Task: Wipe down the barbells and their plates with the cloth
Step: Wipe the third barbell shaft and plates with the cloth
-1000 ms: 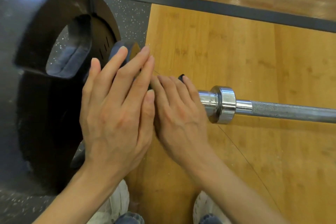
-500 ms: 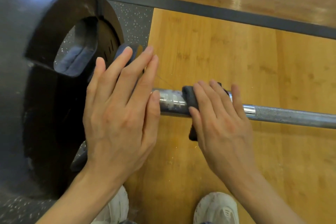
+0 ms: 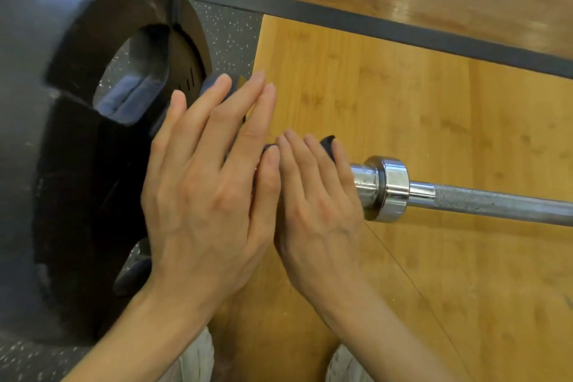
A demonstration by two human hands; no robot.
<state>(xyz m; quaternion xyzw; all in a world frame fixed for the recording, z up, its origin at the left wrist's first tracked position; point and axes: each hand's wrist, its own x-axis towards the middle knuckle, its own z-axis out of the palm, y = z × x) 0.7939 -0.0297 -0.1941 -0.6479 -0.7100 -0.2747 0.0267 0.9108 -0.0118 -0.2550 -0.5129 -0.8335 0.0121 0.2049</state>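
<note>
A dark cloth [image 3: 328,146] wraps the barbell [image 3: 480,201] sleeve beside its black plates [image 3: 77,149], gripped under the right hand [image 3: 316,208]; the left hand [image 3: 204,189] lies flat, fingers straight, against the plates; wooden floor [image 3: 403,102] beneath.

Single head view — worn camera, aimed forward and steeply down, wide-angle. Very close: black plate [image 3: 77,133] fills left edge, barbell [image 3: 496,203] exits right, both hands centre, wood floor [image 3: 403,108] behind. No second view — no overlap.
</note>
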